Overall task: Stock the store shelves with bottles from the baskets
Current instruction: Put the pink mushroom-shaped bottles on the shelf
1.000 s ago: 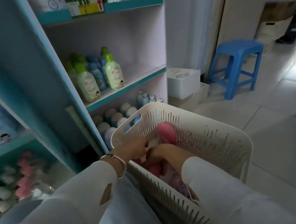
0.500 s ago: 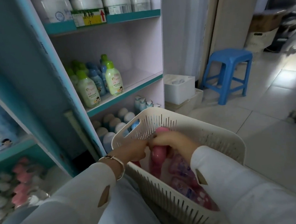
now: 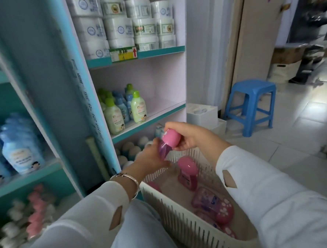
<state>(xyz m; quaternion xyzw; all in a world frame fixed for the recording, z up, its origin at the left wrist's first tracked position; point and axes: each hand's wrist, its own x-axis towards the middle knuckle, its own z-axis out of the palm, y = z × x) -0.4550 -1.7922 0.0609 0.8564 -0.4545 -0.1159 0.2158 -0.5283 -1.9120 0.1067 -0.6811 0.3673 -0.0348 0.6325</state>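
Right grip (image 3: pixel 190 135) curled over pink bottle (image 3: pixel 171 140)

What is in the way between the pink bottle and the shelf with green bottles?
Nothing visible. The left hand and right hand hold the pink bottle above the basket; open air separates it from the shelf, bare beside the green bottles.

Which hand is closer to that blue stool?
Right. The right hand grips the pink bottle by its cap, nearer the blue stool; the left hand holds its body, farther off beside the shelves.
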